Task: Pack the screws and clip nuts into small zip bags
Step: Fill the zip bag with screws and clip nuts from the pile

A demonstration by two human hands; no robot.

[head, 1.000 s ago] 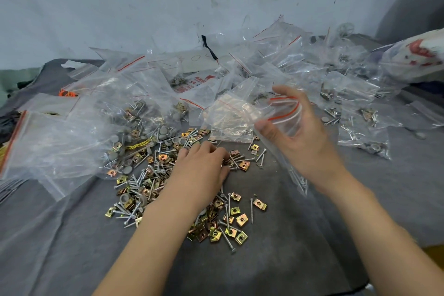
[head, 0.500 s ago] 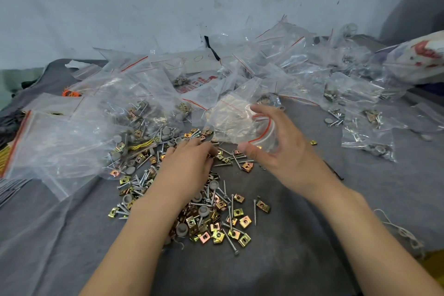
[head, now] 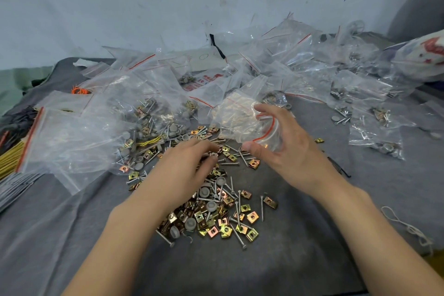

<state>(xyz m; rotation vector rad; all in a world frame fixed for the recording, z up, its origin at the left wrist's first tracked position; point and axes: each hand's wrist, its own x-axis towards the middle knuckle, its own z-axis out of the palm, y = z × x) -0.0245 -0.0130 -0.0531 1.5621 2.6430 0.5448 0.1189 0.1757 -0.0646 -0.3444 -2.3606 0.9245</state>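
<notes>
A loose pile of brass clip nuts point(head: 217, 220), silver screws point(head: 236, 209) and grey caps lies on the grey cloth point(head: 252, 269) in the middle. My right hand point(head: 286, 151) holds a small clear zip bag point(head: 265, 128) with a red seal line, its mouth held wide between thumb and fingers, just above the pile's far edge. My left hand point(head: 187, 170) lies palm down on the pile, its fingertips curled onto parts next to the bag's mouth. What they pinch is hidden.
Many clear zip bags point(head: 79, 142) are heaped at the left and along the back, some holding screws and caps. Filled small bags point(head: 376, 136) lie at the right. Yellow ties point(head: 9, 156) lie at the left edge, and a white string point(head: 408, 228) at the right.
My right hand came down and toward the pile with the bag, and the bag's mouth is spread wider. My left hand slid back over the parts toward the bag's mouth.
</notes>
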